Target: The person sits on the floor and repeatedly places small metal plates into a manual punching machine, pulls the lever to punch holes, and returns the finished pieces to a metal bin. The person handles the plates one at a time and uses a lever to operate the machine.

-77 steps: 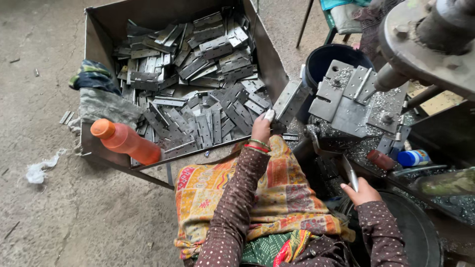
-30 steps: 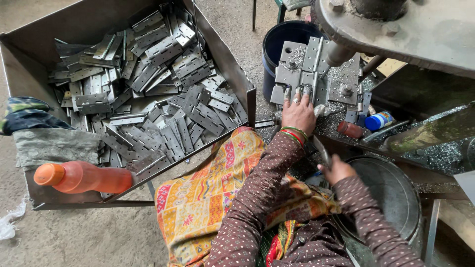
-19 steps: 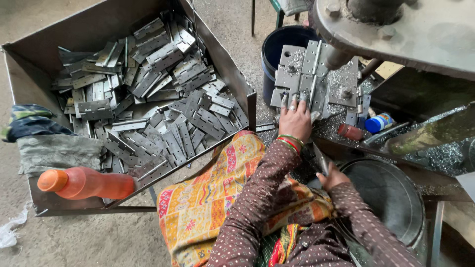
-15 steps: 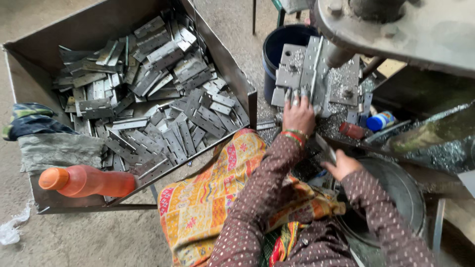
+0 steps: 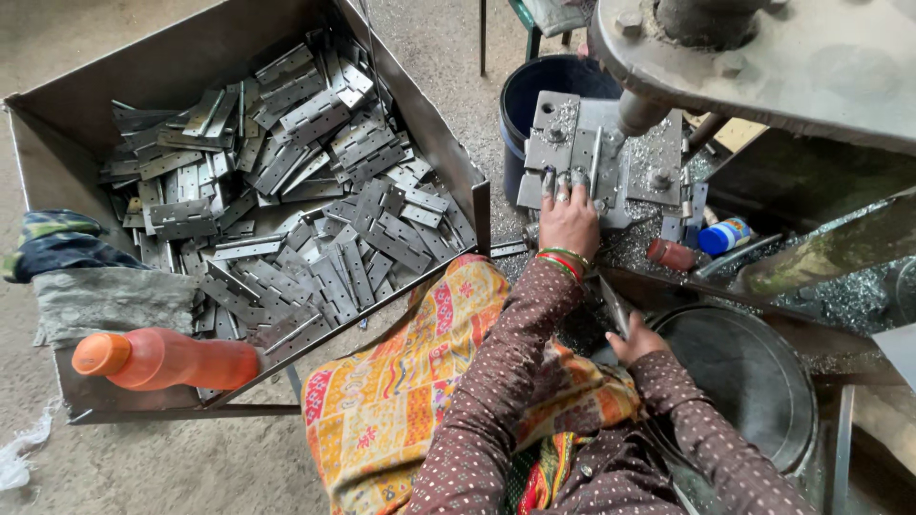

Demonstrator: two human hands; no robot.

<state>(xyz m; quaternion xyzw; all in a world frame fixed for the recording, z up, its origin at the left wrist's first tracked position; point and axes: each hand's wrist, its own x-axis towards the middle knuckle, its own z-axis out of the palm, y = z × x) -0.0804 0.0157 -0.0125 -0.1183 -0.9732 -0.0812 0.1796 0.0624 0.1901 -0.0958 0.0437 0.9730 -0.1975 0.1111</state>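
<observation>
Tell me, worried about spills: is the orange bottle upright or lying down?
Lying down: the bottle rests on its side on the box edge, cap pointing left.

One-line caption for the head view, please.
Left hand rests on the press's metal die block, right hand near a round metal pan, beside a tray of flat metal hinges.

A dusty concrete floor [image 5: 191, 477] carries a large open metal bin [image 5: 57, 172] at left, heaped with grey hinge plates [image 5: 286, 210]. Far right of it stands a dark blue bucket [image 5: 544, 86]. White scraps [image 5: 19, 458] lie near left.
</observation>
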